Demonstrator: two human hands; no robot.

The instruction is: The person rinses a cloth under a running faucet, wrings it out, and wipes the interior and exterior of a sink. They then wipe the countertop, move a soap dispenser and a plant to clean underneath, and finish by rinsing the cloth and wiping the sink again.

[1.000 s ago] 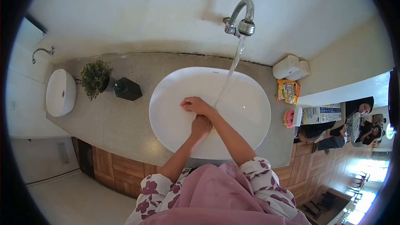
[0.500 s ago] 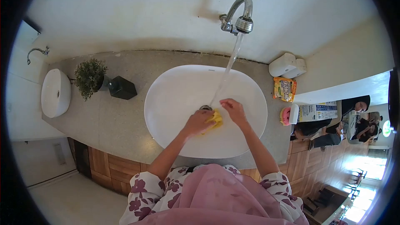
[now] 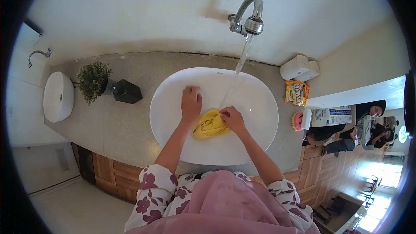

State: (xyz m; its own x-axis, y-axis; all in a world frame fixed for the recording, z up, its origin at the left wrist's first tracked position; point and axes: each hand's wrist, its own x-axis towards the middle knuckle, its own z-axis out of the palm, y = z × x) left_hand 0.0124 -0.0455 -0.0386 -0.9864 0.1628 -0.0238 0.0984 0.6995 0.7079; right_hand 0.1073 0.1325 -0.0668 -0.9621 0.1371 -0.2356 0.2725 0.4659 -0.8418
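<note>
A wet-looking yellow cloth (image 3: pixel 210 125) lies bunched in the white oval basin (image 3: pixel 169 91), over the place where the drain sits. My right hand (image 3: pixel 233 118) pinches the cloth's upper right edge between thumb and fingers. Off to the cloth's upper left is my left hand (image 3: pixel 191 104), held over the basin's left part, open with nothing visible in it; its fingertips are slightly blurred. From the chrome faucet (image 3: pixel 253 25) a stream of water (image 3: pixel 243 56) runs down to the basin close to my right hand.
To the left on the grey counter (image 3: pixel 130 134) are a dark box-shaped holder (image 3: pixel 127 91), a potted plant (image 3: pixel 93 80) and a second basin (image 3: pixel 60 97). White containers (image 3: pixel 294 67), an orange packet (image 3: pixel 297 93) and a pink sponge (image 3: pixel 297 121) line the right side. Several people are beyond.
My left hand has let go of the cloth and moved up and left. My right hand has come down left onto the cloth, which now lies more spread out, covering the drain.
</note>
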